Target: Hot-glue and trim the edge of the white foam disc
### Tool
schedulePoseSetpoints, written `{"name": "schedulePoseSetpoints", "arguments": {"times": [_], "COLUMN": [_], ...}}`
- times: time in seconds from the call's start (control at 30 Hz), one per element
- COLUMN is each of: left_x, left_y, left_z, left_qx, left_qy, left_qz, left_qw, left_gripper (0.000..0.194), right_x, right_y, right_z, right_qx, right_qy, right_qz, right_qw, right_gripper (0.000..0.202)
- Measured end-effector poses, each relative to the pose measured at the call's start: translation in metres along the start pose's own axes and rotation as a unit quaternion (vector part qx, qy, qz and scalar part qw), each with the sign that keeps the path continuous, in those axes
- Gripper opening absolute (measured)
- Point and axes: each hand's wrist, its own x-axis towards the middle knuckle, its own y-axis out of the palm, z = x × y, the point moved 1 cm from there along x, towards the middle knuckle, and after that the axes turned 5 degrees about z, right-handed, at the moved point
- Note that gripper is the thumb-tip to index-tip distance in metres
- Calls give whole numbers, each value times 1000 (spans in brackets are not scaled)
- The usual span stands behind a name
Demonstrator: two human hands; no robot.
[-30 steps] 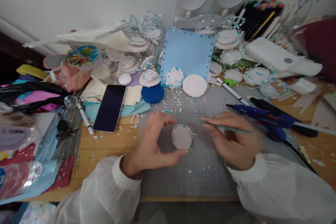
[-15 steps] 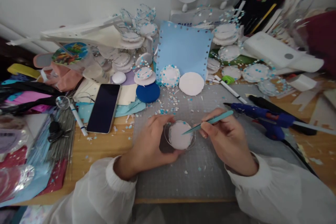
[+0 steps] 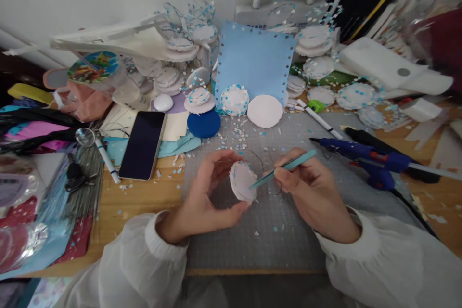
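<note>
My left hand (image 3: 212,192) curls round a small white paper disc (image 3: 242,182) with a layered, blue-flecked rim, gripping it between thumb and fingers. The disc is tilted and faces right. Turquoise tweezers (image 3: 288,166) are pinched in my right hand (image 3: 306,187), their tip touching or just in front of the disc's face; I cannot tell which. A thin dark wire (image 3: 258,156) loops from behind the disc toward my right fingers. Both hands are above a grey cutting mat (image 3: 252,250).
A blue glue gun (image 3: 364,154) lies right of my right hand, its cord trailing toward me. At the left are a phone (image 3: 142,144) and a bundle of wires (image 3: 84,187). Behind stand a blue card (image 3: 256,60), a white disc (image 3: 265,110) and a dark blue disc (image 3: 204,123). Paper bits litter the mat.
The disc has turned from nearly facing up to a tilt toward the right and moved slightly left. The wire loop that ringed it now extends to its right. The tweezers stay close to its face.
</note>
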Motion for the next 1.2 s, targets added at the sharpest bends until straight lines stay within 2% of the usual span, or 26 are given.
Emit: {"name": "schedulePoseSetpoints", "arguments": {"times": [0.17,0.33,0.57,1.2], "left_x": [0,1,2,2], "left_y": [2,2,2,2], "left_z": [0,0,1,0], "left_qx": [-17,-13,-23,-23], "left_qy": [-22,-18,-16,-9], "left_qz": [27,20,20,21], "left_qw": [999,1000,999,999], "left_gripper": [77,76,78,75], "right_x": [0,-1,-4,-2], "right_y": [2,3,4,4], "right_z": [2,2,2,1], "right_qx": [22,10,53,37], "right_qy": [12,12,69,40], "right_qz": [15,35,29,16], "right_qw": [1000,999,996,998], "right_gripper": [8,10,8,9]}}
